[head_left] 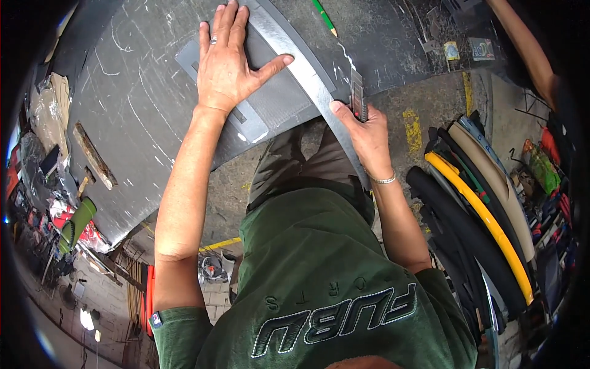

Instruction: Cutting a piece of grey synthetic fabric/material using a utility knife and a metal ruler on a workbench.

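My left hand (227, 74) lies flat with its fingers stretched forward over a grey sheet of material (279, 104) on the dark tabletop. Its thumb reaches onto a long metal ruler (305, 74), which runs slantwise over the sheet and sticks out past the near table edge. At that edge, my right hand (369, 138) is closed round a utility knife (357, 95), whose blade points away from me. The right thumb lies at the ruler's side. Under my left wrist shows a lighter grey piece with slots (247, 125).
A green pencil (324, 17) lies on the dark table (141, 80) at the far side. A wooden stick (94, 155) rests at the left. Rolls of material, one of them yellow (482, 221), stand at the right. Another person's arm (528, 49) shows at upper right.
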Available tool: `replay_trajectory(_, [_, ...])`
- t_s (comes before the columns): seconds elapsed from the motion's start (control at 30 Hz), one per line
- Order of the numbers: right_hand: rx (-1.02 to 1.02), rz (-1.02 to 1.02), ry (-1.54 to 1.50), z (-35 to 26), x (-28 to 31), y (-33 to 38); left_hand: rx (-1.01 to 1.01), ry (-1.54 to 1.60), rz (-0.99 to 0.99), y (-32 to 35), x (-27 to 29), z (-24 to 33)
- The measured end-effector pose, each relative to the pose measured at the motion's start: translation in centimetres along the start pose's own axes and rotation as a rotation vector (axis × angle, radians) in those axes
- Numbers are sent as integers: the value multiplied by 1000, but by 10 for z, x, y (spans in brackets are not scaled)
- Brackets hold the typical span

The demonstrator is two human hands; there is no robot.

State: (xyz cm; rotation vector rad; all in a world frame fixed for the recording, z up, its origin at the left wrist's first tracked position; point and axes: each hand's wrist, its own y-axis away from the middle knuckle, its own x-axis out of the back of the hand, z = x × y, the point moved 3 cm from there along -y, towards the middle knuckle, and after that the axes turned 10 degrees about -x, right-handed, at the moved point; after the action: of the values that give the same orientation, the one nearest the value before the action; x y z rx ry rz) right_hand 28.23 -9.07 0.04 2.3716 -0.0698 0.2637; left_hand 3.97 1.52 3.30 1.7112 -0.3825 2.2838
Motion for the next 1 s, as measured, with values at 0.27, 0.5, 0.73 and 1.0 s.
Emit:
replay_trajectory(0.27, [38, -51, -33, 3, -1, -5, -41, -41, 91, 3, -10, -9])
replay_trajectory(0.5, [31, -34, -74, 12, -1, -7, -50, -28, 173, 8, -15, -9])
replay_trajectory(0.73, [10, -77, -95, 19, -2, -11, -44, -13, 171, 11, -13, -12])
replay_trajectory(1.0, [20, -62, -99, 24, -1, -14, -36, -21, 158, 10, -16, -11])
